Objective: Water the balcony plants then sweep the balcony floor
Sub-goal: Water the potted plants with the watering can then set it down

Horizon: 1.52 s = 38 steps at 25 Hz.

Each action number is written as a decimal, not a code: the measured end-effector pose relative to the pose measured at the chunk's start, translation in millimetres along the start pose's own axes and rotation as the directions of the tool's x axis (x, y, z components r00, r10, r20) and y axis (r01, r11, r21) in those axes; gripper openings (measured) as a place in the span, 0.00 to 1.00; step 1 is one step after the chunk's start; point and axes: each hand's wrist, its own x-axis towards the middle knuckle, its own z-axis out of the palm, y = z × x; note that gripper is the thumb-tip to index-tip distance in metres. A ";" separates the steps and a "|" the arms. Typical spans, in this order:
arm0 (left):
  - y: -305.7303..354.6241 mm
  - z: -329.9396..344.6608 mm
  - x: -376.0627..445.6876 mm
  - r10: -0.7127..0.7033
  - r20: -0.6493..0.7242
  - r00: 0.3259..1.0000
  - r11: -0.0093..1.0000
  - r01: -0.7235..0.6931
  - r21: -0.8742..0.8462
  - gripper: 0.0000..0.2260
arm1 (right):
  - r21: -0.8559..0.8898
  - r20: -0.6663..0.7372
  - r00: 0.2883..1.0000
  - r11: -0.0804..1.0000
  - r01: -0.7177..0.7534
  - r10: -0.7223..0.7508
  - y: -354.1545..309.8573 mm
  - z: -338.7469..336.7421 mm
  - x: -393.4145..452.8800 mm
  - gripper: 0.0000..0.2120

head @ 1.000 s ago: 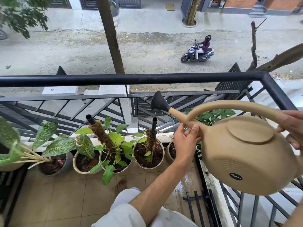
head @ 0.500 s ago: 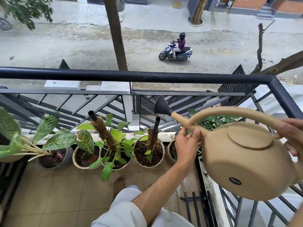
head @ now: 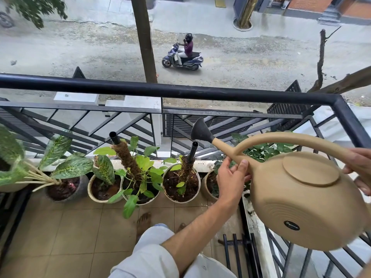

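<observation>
A beige watering can [head: 305, 199] with a black rose nozzle [head: 199, 131] hangs in the air at the right, spout pointing up-left. My right hand [head: 359, 167] grips its curved handle at the frame's right edge. My left hand [head: 232, 175] holds the base of the spout, thumb on top and fingers underneath. Below the spout stand several potted plants along the railing: a pot with a black stake [head: 181, 183], a leafy moss-pole pot [head: 138, 177], a small cream pot [head: 102, 187] and a variegated plant [head: 64, 185]. No water is seen leaving the nozzle.
A black metal railing [head: 180, 91] bounds the balcony in front and at the right. Beige floor tiles [head: 70, 227] lie below, with my bare foot [head: 143, 219] near the pots. A wet patch lies by a black floor rack [head: 239, 251]. A scooter rider [head: 183, 55] passes on the street.
The view has shifted slightly and the can sits a little lower and rightward in it. My hands keep their hold. The scooter on the street has moved left.
</observation>
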 end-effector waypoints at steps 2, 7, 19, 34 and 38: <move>-0.4 1.4 -0.5 -0.008 0.004 1.000 1.000 0.008 -0.013 0.26 | -0.018 0.001 1.000 1.000 0.002 -0.002 -2.9 -2.7 -2.3 0.34; -2.0 3.3 -5.2 -0.012 0.035 0.999 1.000 0.012 -0.003 0.23 | -0.038 -0.042 0.999 0.999 0.000 -0.002 -7.4 3.9 -14.4 0.25; -0.8 5.8 -7.8 0.001 0.041 0.999 1.000 -0.001 -0.004 0.22 | -0.001 -0.068 0.997 1.000 0.025 -0.025 -1.6 3.2 -11.9 0.22; 0.0 0.6 -4.6 0.024 0.022 0.999 1.000 -0.024 0.007 0.26 | 0.033 -0.125 0.987 0.994 0.107 -0.102 -13.8 28.3 -21.2 0.26; -0.6 0.7 -6.9 0.024 0.023 0.999 1.000 -0.024 -0.007 0.26 | 0.028 -0.117 0.988 0.994 0.106 -0.102 -15.6 28.4 -23.8 0.28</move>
